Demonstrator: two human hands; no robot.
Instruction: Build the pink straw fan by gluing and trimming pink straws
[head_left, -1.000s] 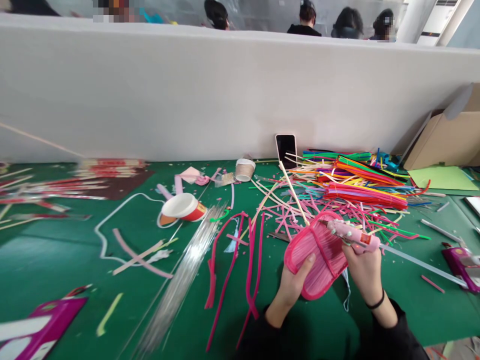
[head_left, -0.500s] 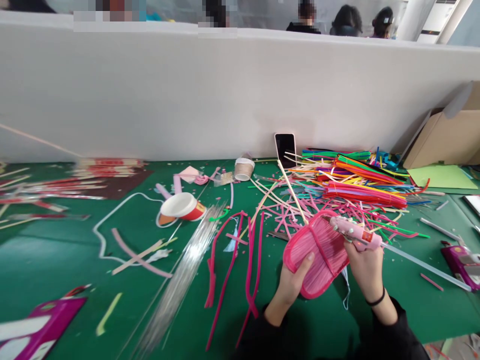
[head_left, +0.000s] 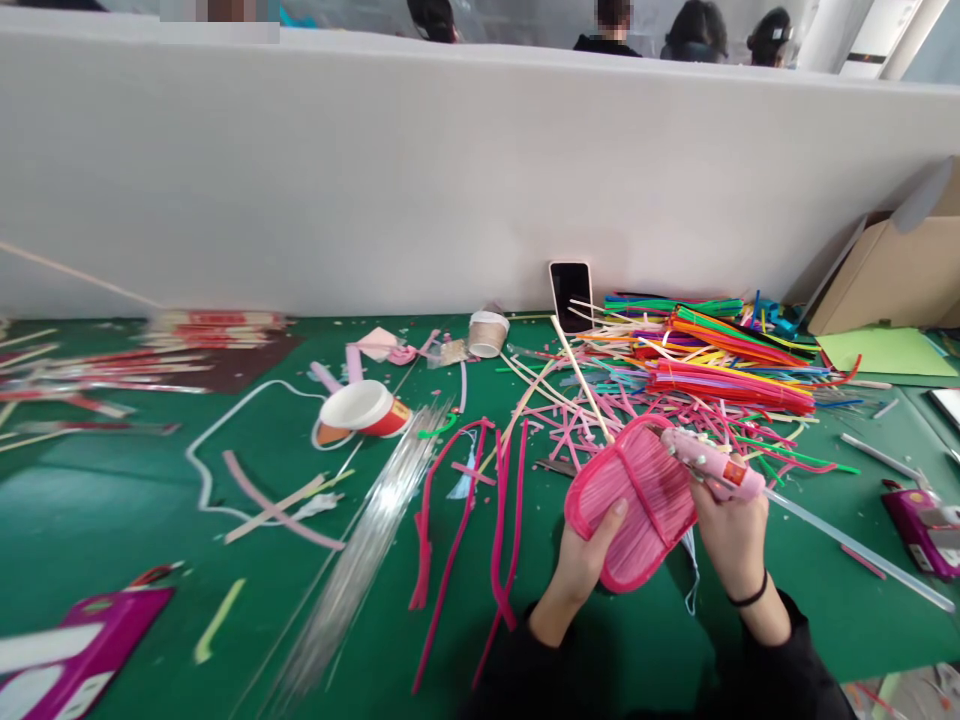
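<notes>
My left hand (head_left: 583, 560) grips the lower left edge of a pink oval fan (head_left: 634, 500) made of pink strips with a darker pink rim and middle bar. A thin wooden stick (head_left: 581, 380) runs up and left from the fan's top. My right hand (head_left: 731, 535) is closed round a pink glue gun (head_left: 709, 465), whose nozzle rests at the fan's upper right rim. A clear glue stick (head_left: 862, 550) trails from the back of the gun to the right. Both hands hover just above the green table (head_left: 135, 500).
A heap of coloured pipe cleaners (head_left: 720, 360) lies behind the fan. A phone (head_left: 571, 295) leans on the white wall. Paper cups (head_left: 364, 412), long pink strips (head_left: 465, 520), a bundle of clear rods (head_left: 360, 560), magenta packets (head_left: 75, 660) and a cardboard box (head_left: 892, 270) surround the hands. People sit beyond the wall.
The fan and both hands have shifted slightly up and left. The glue gun's nozzle stays at the fan's upper right rim.
</notes>
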